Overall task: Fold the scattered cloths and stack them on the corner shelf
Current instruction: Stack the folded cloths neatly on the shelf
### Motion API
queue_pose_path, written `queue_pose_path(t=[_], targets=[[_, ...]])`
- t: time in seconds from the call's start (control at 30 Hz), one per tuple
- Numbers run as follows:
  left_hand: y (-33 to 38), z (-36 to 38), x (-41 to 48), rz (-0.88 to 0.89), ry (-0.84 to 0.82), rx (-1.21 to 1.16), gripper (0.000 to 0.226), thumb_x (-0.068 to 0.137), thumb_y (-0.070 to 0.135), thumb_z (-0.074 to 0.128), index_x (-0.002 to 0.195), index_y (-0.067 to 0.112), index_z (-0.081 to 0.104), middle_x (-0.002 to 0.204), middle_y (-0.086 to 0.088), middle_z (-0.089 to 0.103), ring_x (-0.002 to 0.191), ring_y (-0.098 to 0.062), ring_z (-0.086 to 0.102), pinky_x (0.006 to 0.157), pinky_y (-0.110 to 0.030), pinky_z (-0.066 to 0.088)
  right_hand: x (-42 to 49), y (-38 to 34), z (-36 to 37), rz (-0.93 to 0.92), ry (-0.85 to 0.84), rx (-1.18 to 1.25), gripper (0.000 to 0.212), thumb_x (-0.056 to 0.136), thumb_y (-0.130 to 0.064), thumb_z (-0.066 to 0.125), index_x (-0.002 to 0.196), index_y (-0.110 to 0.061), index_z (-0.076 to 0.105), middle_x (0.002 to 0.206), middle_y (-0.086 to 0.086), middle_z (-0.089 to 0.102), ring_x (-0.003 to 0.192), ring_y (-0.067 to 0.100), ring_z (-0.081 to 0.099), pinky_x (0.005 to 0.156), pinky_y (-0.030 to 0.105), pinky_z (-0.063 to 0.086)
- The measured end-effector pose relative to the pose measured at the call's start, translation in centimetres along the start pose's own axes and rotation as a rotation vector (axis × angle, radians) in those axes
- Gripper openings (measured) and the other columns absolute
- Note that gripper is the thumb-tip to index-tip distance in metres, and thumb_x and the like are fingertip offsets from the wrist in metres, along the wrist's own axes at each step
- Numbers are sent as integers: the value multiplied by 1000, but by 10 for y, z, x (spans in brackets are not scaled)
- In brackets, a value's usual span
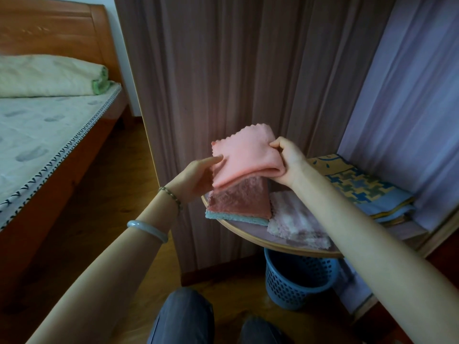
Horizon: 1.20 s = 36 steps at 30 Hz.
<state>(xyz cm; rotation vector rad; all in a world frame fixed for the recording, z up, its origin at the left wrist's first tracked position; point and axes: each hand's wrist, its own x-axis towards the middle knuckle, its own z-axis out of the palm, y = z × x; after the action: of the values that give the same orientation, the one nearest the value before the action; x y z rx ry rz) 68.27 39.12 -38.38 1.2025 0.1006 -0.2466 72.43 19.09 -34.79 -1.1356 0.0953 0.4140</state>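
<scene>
Folded pink cloth (246,155) held in air by both hands, just above the corner shelf (260,242). Left hand (198,176) pinches the cloth's left edge, thumb on top and the rest of the fingers under it, mostly hidden. Right hand (289,161) grips the right edge, fingers (276,145) curled over the top and pressed together.

Key relation: the cloth's long axis runs left-right btwn the two hands, rounded fold edge on the near side, scalloped free edges on the far side. Directly under it sits the stack: rose cloth (238,201) on top of a teal cloth (236,218), at the shelf's left end. Held cloth hangs right over the rose one w/ a small gap, not touching as far as can be seen.

Pale fluffy cloth (295,218) lies just beside the stack on its right, partly behind the right forearm. Patterned blue fabric (367,191) is further right, apart from it.

Judgement: placing step, fold looks done. Next move prob. straight down, both hands about equally near; watch that the left overhang doesn't slip off the shelf rim.
</scene>
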Motion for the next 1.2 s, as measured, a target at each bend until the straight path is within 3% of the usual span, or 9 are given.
queue_pose_path(t=[0.17, 0.27, 0.4, 0.53, 0.63, 0.77, 0.93, 1.1, 1.2], targets=[[-8, -4, 11, 162, 296, 267, 44, 88, 4, 62, 130, 10, 48, 98, -9, 62, 65, -12, 60, 48, -17, 50, 9, 17, -19, -36, 146, -272, 15, 82, 6, 53, 86, -6, 60, 82, 12, 62, 72, 21, 61, 63, 32, 52], [-17, -7, 16, 193, 350, 469, 50, 87, 3, 63, 132, 11, 44, 90, -3, 58, 67, -10, 54, 50, -17, 48, 13, 33, -28, -139, 236, -520, 37, 79, 7, 61, 114, -5, 54, 93, 11, 59, 79, 19, 58, 61, 29, 47], [-32, -14, 23, 196, 401, 714, 60, 84, 8, 67, 136, 9, 38, 85, 2, 57, 72, -13, 57, 65, -26, 51, 13, 50, -31, -249, 340, -956, 47, 78, -6, 67, 122, -10, 49, 99, 8, 56, 93, 20, 54, 77, 24, 38], [-37, -16, 25, 190, 448, 863, 62, 80, 17, 69, 134, 10, 39, 112, -10, 61, 100, -26, 61, 86, -36, 51, 18, 56, -32, -325, 366, -1085, 45, 78, -14, 67, 120, -12, 52, 115, 12, 62, 109, 28, 57, 79, 23, 37], [-35, -12, 22, 257, 457, 997, 63, 84, 25, 63, 139, 16, 35, 134, -13, 50, 119, -30, 50, 94, -35, 42, 15, 48, -33, -542, 383, -1235, 46, 84, -15, 61, 129, -9, 52, 134, 18, 48, 126, 33, 44, 101, 29, 32], [-32, -5, 18, 459, 305, 1546, 59, 97, 53, 30, 151, 35, 15, 161, 0, 2, 148, -25, -3, 118, -47, 2, 14, 50, -30, -684, 127, -1567, 51, 100, -27, 40, 147, -8, 32, 160, 15, 9, 148, 26, 5, 118, 36, 4], [-56, -6, 31, 221, -30, 1985, 106, 61, 77, -27, 152, 33, 3, 162, 1, -7, 147, -32, -12, 110, -68, -5, 25, 76, -41, -345, -48, -1863, 68, 100, -50, 19, 152, -10, 2, 162, 8, -2, 148, 19, -5, 119, 41, -6], [-54, -7, 21, 203, -48, 2054, 56, 97, 49, 8, 151, 34, 3, 160, -1, -15, 146, -34, -14, 111, -68, 2, 15, 70, -41, -411, -38, -1899, 69, 97, -52, 10, 153, -13, 4, 161, 9, -8, 148, 20, -9, 119, 45, -6], [-48, -2, 13, 169, -57, 1862, 65, 95, 51, 14, 152, 21, 10, 160, -6, -12, 146, -31, -11, 115, -59, 7, 12, 80, -44, -289, -88, -1939, 71, 98, -54, 11, 153, -12, -2, 161, 8, -12, 147, 20, -13, 118, 44, -8]])
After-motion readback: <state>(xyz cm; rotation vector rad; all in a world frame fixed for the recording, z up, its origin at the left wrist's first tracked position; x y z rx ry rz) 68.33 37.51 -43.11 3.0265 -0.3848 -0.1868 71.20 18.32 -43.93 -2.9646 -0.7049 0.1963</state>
